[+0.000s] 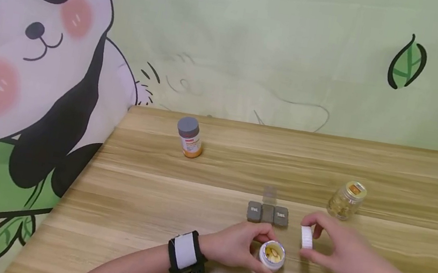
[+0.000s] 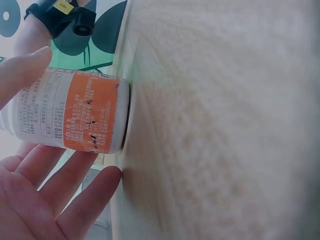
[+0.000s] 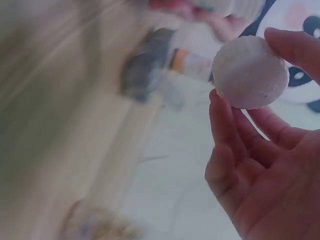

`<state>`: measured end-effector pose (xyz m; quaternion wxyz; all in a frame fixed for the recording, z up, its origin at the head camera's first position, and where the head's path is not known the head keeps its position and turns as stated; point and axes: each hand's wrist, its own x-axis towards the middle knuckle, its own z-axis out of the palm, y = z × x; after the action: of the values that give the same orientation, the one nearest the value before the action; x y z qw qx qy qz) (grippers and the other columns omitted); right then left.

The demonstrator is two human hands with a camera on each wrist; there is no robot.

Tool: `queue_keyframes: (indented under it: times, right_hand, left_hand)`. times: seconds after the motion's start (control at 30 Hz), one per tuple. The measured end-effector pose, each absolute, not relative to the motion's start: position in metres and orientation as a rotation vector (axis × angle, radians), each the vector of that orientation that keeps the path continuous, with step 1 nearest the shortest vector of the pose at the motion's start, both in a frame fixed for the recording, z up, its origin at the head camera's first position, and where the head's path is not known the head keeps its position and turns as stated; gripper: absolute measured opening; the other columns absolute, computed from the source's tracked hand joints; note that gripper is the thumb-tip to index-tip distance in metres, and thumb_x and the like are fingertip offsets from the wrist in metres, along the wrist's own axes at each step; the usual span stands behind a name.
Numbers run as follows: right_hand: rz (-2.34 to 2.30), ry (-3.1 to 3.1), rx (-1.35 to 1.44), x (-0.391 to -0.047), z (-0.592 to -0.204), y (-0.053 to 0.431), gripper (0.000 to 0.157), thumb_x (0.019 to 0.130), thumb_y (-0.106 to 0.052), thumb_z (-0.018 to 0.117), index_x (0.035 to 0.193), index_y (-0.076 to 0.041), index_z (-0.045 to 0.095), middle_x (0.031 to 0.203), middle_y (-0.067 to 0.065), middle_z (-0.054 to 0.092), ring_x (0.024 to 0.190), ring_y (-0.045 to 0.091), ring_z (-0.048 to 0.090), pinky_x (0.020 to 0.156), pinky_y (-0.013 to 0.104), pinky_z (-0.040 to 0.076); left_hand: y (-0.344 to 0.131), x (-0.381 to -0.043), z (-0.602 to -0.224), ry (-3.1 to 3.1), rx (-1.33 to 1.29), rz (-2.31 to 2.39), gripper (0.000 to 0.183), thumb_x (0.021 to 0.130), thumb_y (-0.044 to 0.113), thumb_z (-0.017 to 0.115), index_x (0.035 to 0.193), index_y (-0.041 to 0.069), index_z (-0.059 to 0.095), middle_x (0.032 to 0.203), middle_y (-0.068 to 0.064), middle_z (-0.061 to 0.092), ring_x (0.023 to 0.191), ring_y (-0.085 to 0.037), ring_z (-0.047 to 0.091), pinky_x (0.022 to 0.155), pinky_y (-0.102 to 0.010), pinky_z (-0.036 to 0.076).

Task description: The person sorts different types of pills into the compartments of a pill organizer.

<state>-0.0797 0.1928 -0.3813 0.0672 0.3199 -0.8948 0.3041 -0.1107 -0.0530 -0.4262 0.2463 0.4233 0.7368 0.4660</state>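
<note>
My left hand (image 1: pixel 234 245) grips an uncapped white pill bottle (image 1: pixel 271 256) between thumb and fingers, and yellowish pills show inside its mouth. In the left wrist view the bottle (image 2: pixel 75 110) stands at the table surface, with an orange band on its label. My right hand (image 1: pixel 340 246) pinches a white ridged screw cap (image 1: pixel 307 237) by its rim, to the right of the bottle. The right wrist view shows the cap's (image 3: pixel 250 72) round flat face. Just beyond the left hand lies a small grey pill organizer (image 1: pixel 268 214), its middle lid flipped up and the two outer lids down.
A glass jar (image 1: pixel 346 201) with a gold lid and yellowish contents stands beyond the right hand. Farther back on the left is a grey-capped bottle (image 1: pixel 190 137) with an orange base. The wooden table (image 1: pixel 126 217) ends at a panda-printed cloth (image 1: pixel 223 47).
</note>
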Motion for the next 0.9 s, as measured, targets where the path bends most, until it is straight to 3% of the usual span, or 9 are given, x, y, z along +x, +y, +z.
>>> queue_keyframes:
  times: [0.2, 0.3, 0.5, 0.67, 0.9]
  right_hand:
    - [0.996, -2.737, 0.943, -0.087, -0.402, 0.226, 0.057, 0.069, -0.023, 0.076, 0.119, -0.01, 0.051, 0.096, -0.011, 0.049, 0.081, 0.002, 0.047, 0.062, 0.025, 0.043]
    - [0.956, -2.717, 0.95, -0.09, -0.411, 0.238, 0.056, 0.066, -0.015, 0.078, 0.115, -0.006, 0.053, 0.098, -0.008, 0.048, 0.082, 0.002, 0.048, 0.067, 0.025, 0.045]
    - [0.892, -2.702, 0.962, -0.092, -0.418, 0.244, 0.049, 0.063, -0.009, 0.077, 0.106, -0.013, 0.055, 0.096, -0.01, 0.046, 0.08, 0.002, 0.049, 0.065, 0.025, 0.044]
    - [0.85, -2.769, 0.944, -0.09, -0.418, 0.243, 0.046, 0.065, -0.016, 0.078, 0.102, -0.021, 0.052, 0.095, -0.013, 0.047, 0.079, 0.002, 0.048, 0.065, 0.025, 0.041]
    - [0.791, -2.94, 0.908, -0.088, -0.419, 0.243, 0.041, 0.068, -0.025, 0.076, 0.101, -0.023, 0.052, 0.094, -0.013, 0.05, 0.085, 0.004, 0.048, 0.071, 0.029, 0.043]
  left_hand:
    - [-0.052, -0.11, -0.425, 2.004, 1.15, 1.277, 0.045, 0.069, 0.02, 0.077, 0.103, 0.016, 0.049, 0.093, 0.013, 0.062, 0.085, 0.001, 0.054, 0.073, -0.021, 0.043]
    - [-0.053, -0.109, -0.424, 2.008, 1.14, 1.272, 0.045, 0.068, 0.02, 0.078, 0.103, 0.015, 0.049, 0.093, 0.011, 0.062, 0.085, 0.001, 0.054, 0.072, -0.021, 0.043]
    - [-0.054, -0.109, -0.424, 2.008, 1.147, 1.27, 0.044, 0.069, 0.021, 0.077, 0.102, 0.016, 0.049, 0.092, 0.013, 0.062, 0.085, 0.002, 0.054, 0.073, -0.021, 0.043]
    - [-0.054, -0.11, -0.425, 2.01, 1.171, 1.271, 0.044, 0.069, 0.021, 0.077, 0.102, 0.017, 0.048, 0.092, 0.015, 0.061, 0.086, 0.003, 0.054, 0.075, -0.021, 0.042]
    - [-0.054, -0.11, -0.424, 2.007, 1.179, 1.248, 0.045, 0.069, 0.021, 0.077, 0.102, 0.016, 0.048, 0.093, 0.015, 0.061, 0.087, 0.003, 0.054, 0.078, -0.02, 0.041]
